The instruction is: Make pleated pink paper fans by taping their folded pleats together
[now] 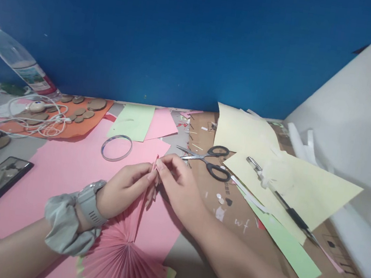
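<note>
Obs.: the left hand (pixel 127 186) and right hand (pixel 179 184) meet at the middle of the desk. Both grip the pink accordion-pleated paper fan (pixel 123 259).

Fingers: on each hand the thumb and forefinger are narrow, pinched from opposite sides onto the far tip of the fan's gathered pleats. The other fingers curl loosely. I cannot tell how many pleats are caught in the pinch.

Position: the fan lies on the large pink paper sheet (pixel 63 172). Its pleats spread wide toward the near edge and close to a thin upright ridge under the fingertips. Pale yellow-green paper shows at its lower corners.

Step in hand (judgement): pressing the last pleats together at the tip, i.e. closing or aligning the fold stack.

Next move (judgement): it calls for an even squeeze along the ridge with edges kept flush. One hand has to stay on the pinch if the other lets go, or the pleats will spring apart.

Nearby:
- A clear tape ring (pixel 116 147) lies just beyond the hands.
- Black-handled steel scissors (pixel 208 160) lie near the right hand, on the brown cardboard surface (pixel 229 219).
- A black pen (pixel 280 200) lies on cream paper sheets (pixel 303 183), well apart.
- The left wrist carries a grey watch (pixel 92 202) and a grey fabric scrunchie (pixel 63 225).
</note>
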